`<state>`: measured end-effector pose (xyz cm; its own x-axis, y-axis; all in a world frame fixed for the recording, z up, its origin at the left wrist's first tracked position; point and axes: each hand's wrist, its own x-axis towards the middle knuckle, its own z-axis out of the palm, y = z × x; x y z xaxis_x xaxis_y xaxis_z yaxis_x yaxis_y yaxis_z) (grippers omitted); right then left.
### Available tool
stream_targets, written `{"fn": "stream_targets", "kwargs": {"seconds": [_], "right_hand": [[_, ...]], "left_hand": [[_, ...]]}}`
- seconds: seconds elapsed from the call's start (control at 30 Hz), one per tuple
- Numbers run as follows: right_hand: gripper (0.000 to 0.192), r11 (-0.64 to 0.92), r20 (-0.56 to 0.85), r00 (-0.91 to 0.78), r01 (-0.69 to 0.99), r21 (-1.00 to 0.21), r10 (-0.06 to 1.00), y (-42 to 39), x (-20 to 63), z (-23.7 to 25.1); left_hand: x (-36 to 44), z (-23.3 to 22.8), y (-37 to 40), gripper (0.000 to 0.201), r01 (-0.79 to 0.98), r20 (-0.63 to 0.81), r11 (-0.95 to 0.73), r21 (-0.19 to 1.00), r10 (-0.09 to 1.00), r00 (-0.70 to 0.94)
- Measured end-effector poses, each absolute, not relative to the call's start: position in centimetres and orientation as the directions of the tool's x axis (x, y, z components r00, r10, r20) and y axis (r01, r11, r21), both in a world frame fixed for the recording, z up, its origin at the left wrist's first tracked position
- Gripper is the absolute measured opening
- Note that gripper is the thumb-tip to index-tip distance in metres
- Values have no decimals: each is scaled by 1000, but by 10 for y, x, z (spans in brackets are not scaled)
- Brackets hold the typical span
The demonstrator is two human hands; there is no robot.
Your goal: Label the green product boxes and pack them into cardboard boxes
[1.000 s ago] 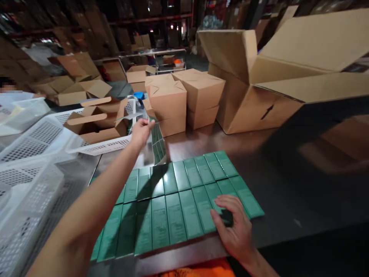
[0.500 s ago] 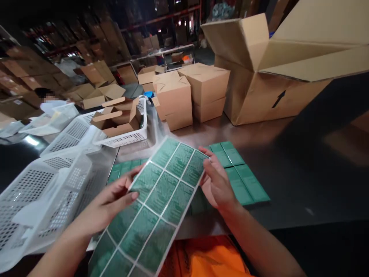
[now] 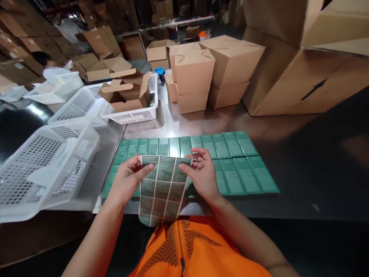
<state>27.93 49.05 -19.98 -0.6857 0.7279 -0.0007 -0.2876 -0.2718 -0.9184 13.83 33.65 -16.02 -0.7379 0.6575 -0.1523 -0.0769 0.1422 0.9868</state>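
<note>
Left hand [image 3: 131,175] and right hand [image 3: 202,173] pinch a flexible green, white-gridded rectangular sheet [image 3: 162,190] by its upper corners; previously slanted, it now hangs straighter, exposing more glossy green oblong boxes [image 3: 186,146].

You are at what looks like the packing area of a warehouse: past your metal bench [image 3: 184,125], brown boxes [image 3: 25,32] are piled high in the dim background. On the bench itself, small green boxes [image 3: 242,175] lie in two close rows, with white plastic baskets [image 3: 34,173] to your left, folded-shut cartons [image 3: 196,73] beyond, and a large carton [image 3: 279,88] printed with a black arrow [image 3: 313,90] to your right. Farther back on the left, another person [image 3: 41,58] shows among the baskets and boxes.
</note>
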Motion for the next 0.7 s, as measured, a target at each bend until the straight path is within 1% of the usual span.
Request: {"fn": "stream_targets", "kwargs": {"seconds": [0.07, 0.1, 0.2, 0.33, 0.43, 0.53, 0.6, 0.7], "right_hand": [[50, -279, -40, -581, -327, -903, 813, 489, 281, -203], [46, -273, -52, -546, -331, -903, 836, 488, 282, -205], [37, -281, -84, -514, -318, -906, 854, 486, 286, -207], [32, -352, -151, -555, -275, -895, 818, 484, 290, -212], [31, -419, -202, -616, -229, -879, 761, 483, 294, -218], [32, -456, -237, -656, -184, -871, 716, 483, 297, -222], [31, -423, -223, -669, -151, -893, 709, 483, 300, -223], [31, -260, -134, -654, -100, -960, 745, 482, 305, -225]], "left_hand": [[144, -166, 335, 26, -44, -112, 124, 991, 614, -781], [146, -168, 334, 27, -33, -103, 125, 992, 608, -787], [150, -173, 330, 23, -38, -113, 135, 990, 611, -783], [152, -174, 325, 18, -16, -120, 176, 984, 602, -789], [151, -177, 323, 18, 5, -128, 205, 979, 631, -765], [149, -182, 323, 20, -13, -158, 223, 975, 646, -747], [148, -184, 323, 21, -36, -180, 230, 973, 645, -743], [148, -185, 323, 20, -47, -203, 252, 967, 640, -741]]}}
